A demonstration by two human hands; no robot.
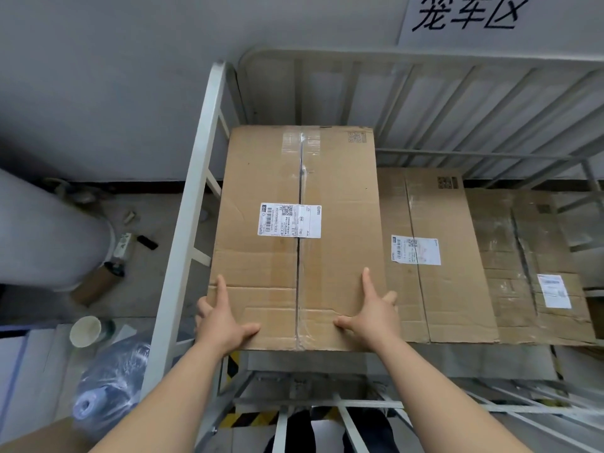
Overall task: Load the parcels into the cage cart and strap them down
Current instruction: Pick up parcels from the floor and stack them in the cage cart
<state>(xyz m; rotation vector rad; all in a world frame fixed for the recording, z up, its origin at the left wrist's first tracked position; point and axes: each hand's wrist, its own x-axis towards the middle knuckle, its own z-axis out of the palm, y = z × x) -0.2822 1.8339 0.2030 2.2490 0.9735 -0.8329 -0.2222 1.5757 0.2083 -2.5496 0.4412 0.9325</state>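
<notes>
While inside one cart (197, 178), three cardboard parcels (261, 178) (434, 289) (523, 250)

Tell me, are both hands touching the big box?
Touching. The head view shows the left hand and the right hand lying on top of the big cardboard box, near its front edge.

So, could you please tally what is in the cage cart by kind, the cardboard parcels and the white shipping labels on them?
Cardboard parcels: 3 (left parcel, middle parcel, right parcel)
White shipping labels: 3 (left label, middle label, right label)
Total: 6
</notes>
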